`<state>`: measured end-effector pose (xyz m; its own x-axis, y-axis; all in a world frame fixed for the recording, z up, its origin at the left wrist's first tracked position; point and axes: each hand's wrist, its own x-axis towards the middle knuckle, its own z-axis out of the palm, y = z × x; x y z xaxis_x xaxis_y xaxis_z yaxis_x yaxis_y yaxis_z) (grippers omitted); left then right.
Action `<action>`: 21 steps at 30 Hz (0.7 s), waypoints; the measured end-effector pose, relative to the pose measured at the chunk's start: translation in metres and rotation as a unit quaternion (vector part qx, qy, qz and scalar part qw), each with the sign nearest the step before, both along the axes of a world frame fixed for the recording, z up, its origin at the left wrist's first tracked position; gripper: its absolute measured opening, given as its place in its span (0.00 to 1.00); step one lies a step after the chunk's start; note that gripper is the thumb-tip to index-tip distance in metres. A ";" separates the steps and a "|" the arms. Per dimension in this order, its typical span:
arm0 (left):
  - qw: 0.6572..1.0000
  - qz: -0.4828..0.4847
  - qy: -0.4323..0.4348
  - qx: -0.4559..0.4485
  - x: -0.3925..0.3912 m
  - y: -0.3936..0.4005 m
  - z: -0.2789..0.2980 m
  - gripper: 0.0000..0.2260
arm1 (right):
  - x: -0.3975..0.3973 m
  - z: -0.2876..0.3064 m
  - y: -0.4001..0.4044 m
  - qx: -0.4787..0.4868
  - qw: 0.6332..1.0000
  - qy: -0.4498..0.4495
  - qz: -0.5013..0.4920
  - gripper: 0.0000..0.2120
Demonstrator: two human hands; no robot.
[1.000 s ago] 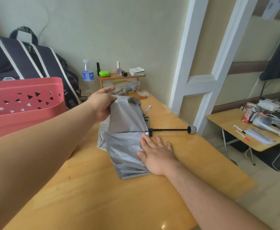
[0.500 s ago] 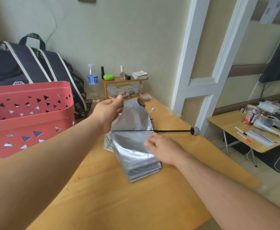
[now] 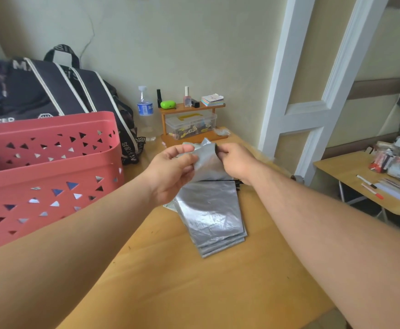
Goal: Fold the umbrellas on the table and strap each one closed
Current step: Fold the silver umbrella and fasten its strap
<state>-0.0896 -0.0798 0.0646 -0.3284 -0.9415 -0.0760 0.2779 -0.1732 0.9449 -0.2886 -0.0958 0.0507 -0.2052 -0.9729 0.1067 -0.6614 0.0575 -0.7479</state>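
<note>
A silver-grey umbrella [image 3: 212, 214] lies on the wooden table [image 3: 194, 288], its canopy flattened into stacked panels pointing toward me. The far panel is lifted off the stack. My left hand [image 3: 170, 172] pinches that raised panel at its left edge, thumb on top. My right hand [image 3: 238, 162] pinches the same panel at its upper right corner. The black shaft is mostly hidden behind my right wrist; only a dark bit shows at the canopy's right side.
A pink perforated basket [image 3: 47, 176] stands on the table at left, a black striped bag [image 3: 51, 91] behind it. A water bottle [image 3: 145, 112] and a small wooden shelf [image 3: 192, 119] with a clear box sit at the far edge. A side table [image 3: 351, 176] with pens is at right.
My right hand left the folded stack and rose to pinch the lifted panel's right corner. My left hand kept its hold on the panel. The camera moved closer.
</note>
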 end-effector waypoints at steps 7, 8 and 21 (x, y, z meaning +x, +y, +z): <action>0.989 -0.087 -0.046 0.108 0.011 0.005 -0.014 0.30 | 0.007 -0.020 0.021 0.000 0.998 -0.046 0.036 0.13; 0.988 -0.098 -0.050 0.107 0.011 0.005 -0.013 0.31 | 0.008 -0.024 0.023 0.002 0.998 -0.047 0.038 0.15; 0.997 0.032 0.037 0.059 -0.029 0.015 -0.007 0.07 | 0.024 -0.041 0.038 -0.089 0.960 -0.263 0.037 0.15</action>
